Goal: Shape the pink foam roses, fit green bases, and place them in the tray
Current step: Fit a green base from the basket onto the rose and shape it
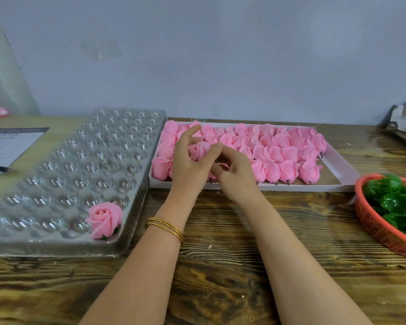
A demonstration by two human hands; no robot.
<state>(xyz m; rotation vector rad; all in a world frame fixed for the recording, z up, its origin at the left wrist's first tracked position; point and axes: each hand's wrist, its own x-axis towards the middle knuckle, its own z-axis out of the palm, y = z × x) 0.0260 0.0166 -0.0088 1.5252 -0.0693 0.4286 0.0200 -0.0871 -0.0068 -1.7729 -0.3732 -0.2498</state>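
Left hand (188,167) and right hand (237,177) pinched a pink rose (198,150) over the white box (291,186); left of it, a finished rose (104,218) sat in the tray (56,160).

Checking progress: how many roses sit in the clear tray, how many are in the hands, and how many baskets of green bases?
Finished rose in clear tray: 1
Held rose, between left hand and right hand: 1
Orange basket of green bases: 1
Total: 3

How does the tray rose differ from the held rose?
The tray rose sits in a clear tray pocket; the held rose is gripped by left hand and right hand. Tray rose's petals spread, green showing beneath; held rose is tighter, no green visible. Both pink.
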